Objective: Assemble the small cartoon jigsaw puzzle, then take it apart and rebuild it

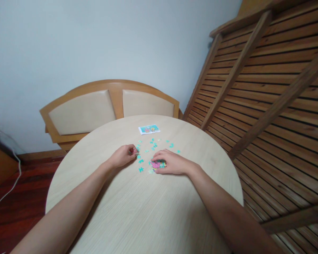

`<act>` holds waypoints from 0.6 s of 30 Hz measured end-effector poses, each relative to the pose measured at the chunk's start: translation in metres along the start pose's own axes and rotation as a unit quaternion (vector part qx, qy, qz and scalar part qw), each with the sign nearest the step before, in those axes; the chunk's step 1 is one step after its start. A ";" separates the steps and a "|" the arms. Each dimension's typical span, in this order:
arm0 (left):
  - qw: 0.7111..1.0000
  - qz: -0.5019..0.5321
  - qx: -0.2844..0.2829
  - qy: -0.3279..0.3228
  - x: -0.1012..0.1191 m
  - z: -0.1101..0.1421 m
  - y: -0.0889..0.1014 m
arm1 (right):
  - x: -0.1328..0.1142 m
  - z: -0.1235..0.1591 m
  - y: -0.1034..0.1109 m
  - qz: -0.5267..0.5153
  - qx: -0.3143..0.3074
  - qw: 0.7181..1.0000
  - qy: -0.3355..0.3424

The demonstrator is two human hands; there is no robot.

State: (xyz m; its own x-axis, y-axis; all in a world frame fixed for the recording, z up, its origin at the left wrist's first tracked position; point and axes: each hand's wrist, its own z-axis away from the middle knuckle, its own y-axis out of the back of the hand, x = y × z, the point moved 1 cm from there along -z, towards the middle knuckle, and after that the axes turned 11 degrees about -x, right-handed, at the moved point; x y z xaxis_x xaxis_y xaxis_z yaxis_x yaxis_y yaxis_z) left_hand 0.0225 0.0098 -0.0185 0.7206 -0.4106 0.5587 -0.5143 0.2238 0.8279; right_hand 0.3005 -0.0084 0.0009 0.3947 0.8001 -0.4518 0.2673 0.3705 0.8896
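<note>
Several small teal puzzle pieces (154, 144) lie scattered on a round pale wooden table (137, 208). My left hand (123, 156) rests on the table with its fingers pinched on one small piece at the left of the scatter. My right hand (171, 163) lies curled over a small joined cluster of pink and teal pieces (157, 164), fingertips pressing on it. A small picture card (148, 129) lies flat beyond the pieces, near the table's far edge.
A wooden bench with two beige padded back panels (110, 106) stands behind the table against a pale wall. A slatted wooden frame (267, 91) leans along the right. Dark red wooden floor (18, 204) and a white cable (7, 190) show at the left.
</note>
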 end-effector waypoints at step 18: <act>0.988 -0.010 -0.083 -0.132 0.049 0.001 -0.031 | 0.018 0.007 0.000 0.008 -0.003 0.998 -0.068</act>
State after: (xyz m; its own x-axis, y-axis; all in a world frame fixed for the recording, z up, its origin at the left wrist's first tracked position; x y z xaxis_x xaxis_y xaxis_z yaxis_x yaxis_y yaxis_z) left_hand 0.0731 -0.0182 -0.0163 0.5718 -0.6285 0.5272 -0.4015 0.3460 0.8480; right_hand 0.3143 0.0026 -0.0074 0.5153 0.7344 -0.4417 0.2548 0.3608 0.8971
